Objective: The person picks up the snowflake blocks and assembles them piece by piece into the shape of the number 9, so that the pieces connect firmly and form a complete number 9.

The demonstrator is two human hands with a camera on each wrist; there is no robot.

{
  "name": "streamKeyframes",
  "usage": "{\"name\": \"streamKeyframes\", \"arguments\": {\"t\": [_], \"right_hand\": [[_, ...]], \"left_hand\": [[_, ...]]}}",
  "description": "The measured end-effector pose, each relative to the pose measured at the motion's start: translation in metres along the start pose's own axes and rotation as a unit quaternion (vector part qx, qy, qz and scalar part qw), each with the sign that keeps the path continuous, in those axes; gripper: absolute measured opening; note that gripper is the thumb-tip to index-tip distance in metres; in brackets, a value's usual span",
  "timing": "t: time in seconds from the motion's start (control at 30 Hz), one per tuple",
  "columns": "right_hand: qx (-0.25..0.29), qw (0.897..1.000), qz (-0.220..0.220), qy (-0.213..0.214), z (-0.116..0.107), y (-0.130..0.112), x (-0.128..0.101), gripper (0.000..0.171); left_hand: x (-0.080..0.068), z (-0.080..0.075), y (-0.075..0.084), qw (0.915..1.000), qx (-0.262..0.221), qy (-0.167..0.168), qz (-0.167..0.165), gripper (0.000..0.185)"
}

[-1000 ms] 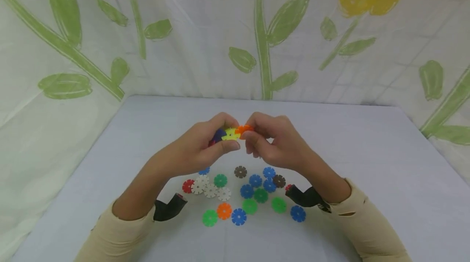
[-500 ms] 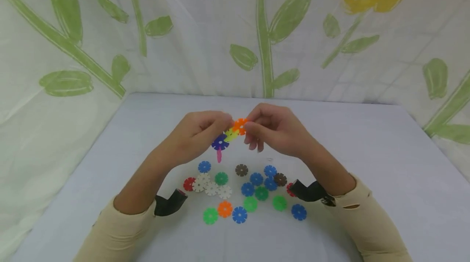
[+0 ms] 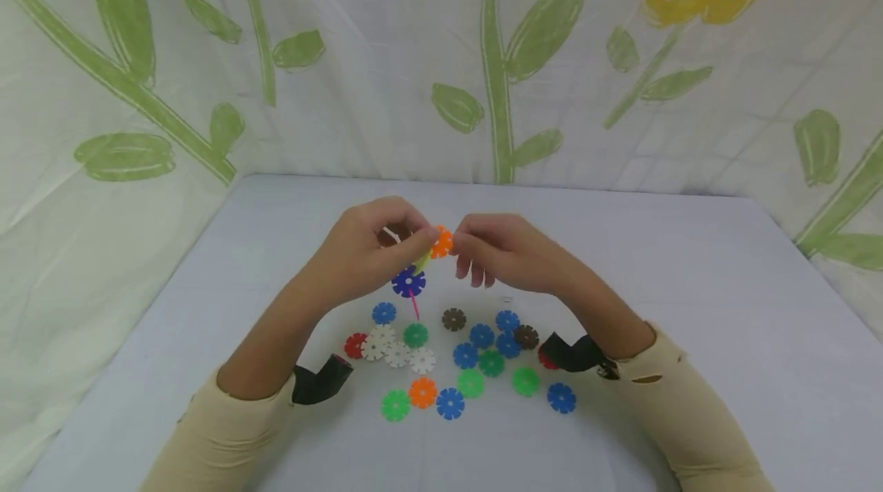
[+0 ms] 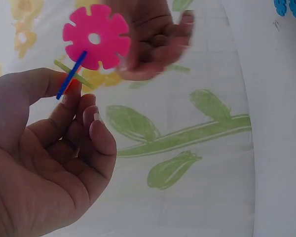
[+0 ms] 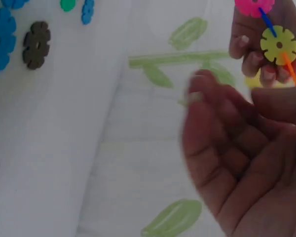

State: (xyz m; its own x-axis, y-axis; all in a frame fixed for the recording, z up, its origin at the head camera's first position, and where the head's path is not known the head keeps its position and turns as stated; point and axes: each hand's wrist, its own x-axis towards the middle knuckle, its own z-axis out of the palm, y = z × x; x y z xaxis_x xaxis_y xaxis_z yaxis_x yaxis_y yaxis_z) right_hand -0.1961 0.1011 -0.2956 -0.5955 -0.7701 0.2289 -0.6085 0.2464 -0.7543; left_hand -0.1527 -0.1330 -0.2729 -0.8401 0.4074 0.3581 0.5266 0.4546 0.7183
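My left hand [image 3: 369, 254] pinches a short chain of slotted plastic snowflake discs by its upper end. An orange disc [image 3: 443, 241] is at its fingertips, joined to a yellow disc [image 5: 270, 47]. Below hangs a dark blue disc [image 3: 403, 287], then a pink disc [image 4: 111, 32], edge-on in the head view and flat-on in the left wrist view. My right hand [image 3: 510, 250] is at the orange disc's right edge, fingers loosely bent and blurred in the wrist views. It seems to hold nothing; whether a fingertip touches the edge is hard to tell.
Loose discs lie on the white table [image 3: 621, 262] below my hands: several white discs [image 3: 396, 355], blue discs [image 3: 465, 355], green discs [image 3: 526, 382], an orange one, red ones and brown discs [image 3: 454, 314]. A flower-printed curtain [image 3: 359, 116] hangs behind the far edge.
Both hands turned the chain, so the dark blue and pink discs came out of my left hand's grip and hang down. My right hand, earlier pinching the orange disc, has slipped to its edge.
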Motion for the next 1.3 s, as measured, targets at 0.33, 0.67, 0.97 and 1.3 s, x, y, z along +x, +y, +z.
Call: {"name": "streamKeyframes", "arguments": {"t": [0.33,0.67,0.97,1.3], "right_hand": [[-0.228,0.925,0.211,-0.220,0.030,0.029,0.009,0.017],[-0.230,0.925,0.214,-0.213,0.050,0.038,0.013,0.021],[-0.204,0.935,0.190,-0.220,0.047,0.039,0.013,0.022],[-0.167,0.969,0.080,-0.162,0.018,0.024,0.007,0.014]], "left_hand": [[-0.002,0.001,-0.001,0.9985,-0.046,-0.030,-0.002,0.010],[-0.003,0.000,-0.004,0.9920,-0.095,-0.079,0.024,0.018],[-0.003,0.000,-0.002,0.9910,-0.100,-0.085,0.025,0.019],[-0.003,-0.001,0.000,0.9911,-0.098,-0.088,0.023,0.020]]}}
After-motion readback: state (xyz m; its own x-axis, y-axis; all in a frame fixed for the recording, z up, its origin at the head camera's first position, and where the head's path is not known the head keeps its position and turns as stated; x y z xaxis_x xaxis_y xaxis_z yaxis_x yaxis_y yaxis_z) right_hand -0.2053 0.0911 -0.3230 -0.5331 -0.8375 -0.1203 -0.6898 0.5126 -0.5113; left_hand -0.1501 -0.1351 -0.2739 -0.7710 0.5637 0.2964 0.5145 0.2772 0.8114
